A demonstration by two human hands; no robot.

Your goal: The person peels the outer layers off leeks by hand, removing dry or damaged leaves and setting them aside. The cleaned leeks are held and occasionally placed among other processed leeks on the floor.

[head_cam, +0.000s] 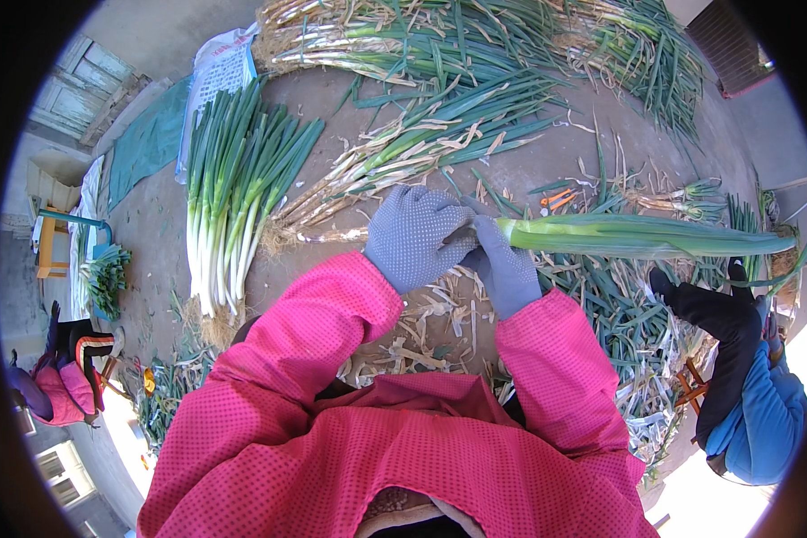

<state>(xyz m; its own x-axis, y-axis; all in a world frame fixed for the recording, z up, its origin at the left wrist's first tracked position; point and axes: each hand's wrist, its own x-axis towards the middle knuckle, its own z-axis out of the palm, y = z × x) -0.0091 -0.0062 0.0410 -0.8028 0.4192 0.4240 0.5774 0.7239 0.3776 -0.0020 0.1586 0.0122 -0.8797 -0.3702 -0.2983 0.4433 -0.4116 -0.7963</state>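
Observation:
My left hand [418, 235], in a grey dotted glove, curls its fingers at the stem of a long green onion [612, 235]. Close beside it, my right hand [501, 265], gloved alike, is closed around the same onion, whose green leaves stretch to the right. The gripped part of the stem is mostly hidden by the gloves. A root end with a pale brown stalk [333, 235] shows just left of my left hand; whether it belongs to the held onion I cannot tell. Behind my hands lie untrimmed green onions [403, 151] with dry leaves.
Cleaned green onions [225, 195] lie in a bundle at left. Large onion heaps [430, 33] fill the far side. Orange-handled cutters [558, 199] lie beyond the held leaves. Leaf scraps [605, 316] cover the ground at right. One person [753, 397] sits at right, another [64, 390] at far left.

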